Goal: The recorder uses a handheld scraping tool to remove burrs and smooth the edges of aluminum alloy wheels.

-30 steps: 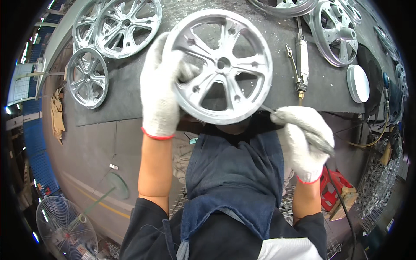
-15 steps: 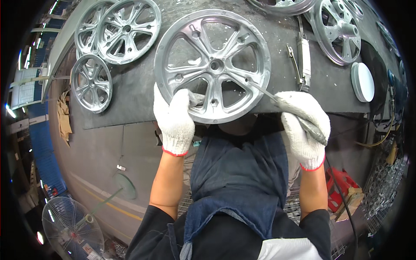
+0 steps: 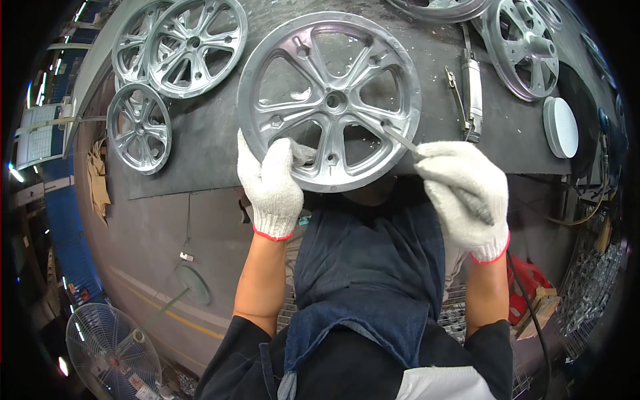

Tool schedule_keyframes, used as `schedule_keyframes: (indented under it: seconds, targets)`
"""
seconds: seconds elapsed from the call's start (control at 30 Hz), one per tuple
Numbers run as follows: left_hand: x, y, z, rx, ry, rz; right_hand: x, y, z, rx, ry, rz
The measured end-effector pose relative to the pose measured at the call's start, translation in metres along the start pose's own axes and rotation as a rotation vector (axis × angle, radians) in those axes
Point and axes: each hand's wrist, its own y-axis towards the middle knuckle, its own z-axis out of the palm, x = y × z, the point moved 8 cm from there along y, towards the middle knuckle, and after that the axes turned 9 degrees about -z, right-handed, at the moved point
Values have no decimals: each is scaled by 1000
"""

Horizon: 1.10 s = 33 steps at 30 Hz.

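A large grey metal wheel with several spokes rests near the front edge of the dark worktable. My gloved left hand is closed around its lower left rim, the thumb in front and some fingers showing through a gap between spokes. A slim metal file-like tool is held in my gloved right hand. Its tip touches, or lies very close to, a spoke at the wheel's lower right. The tool's grip end is partly covered by my fingers.
More metal wheels lie at the back left and back right. A slender hand-held power tool and a round pale disc sit to the right. A fan stands low on the left. A red crate is below the table at right.
My right hand has shifted and turned slightly, and the tool now points more steeply at the spoke. The wheel and my left hand have moved only a little to the right.
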Motion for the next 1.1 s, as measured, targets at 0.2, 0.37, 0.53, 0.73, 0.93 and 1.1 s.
schedule_keyframes:
  seconds: [0.2,0.37,0.53,0.73,0.93,1.1]
  targets:
    - [-4,2,4,-3,33,38,-1,3,0,-47,16,62]
    - [-22,23,8,148,96,-103,-7,7,5,-92,116,241]
    - [-22,23,8,20,-22,-88,9,-8,-26,-252,117,109]
    - [-7,-7,9,-49,150,-37,-1,25,-6,-165,-118,-75]
    - [0,-3,11,52,92,-55,-9,32,-12,-134,-9,50]
    - [0,-3,8,14,147,-41,-6,32,-9,-92,-87,-61]
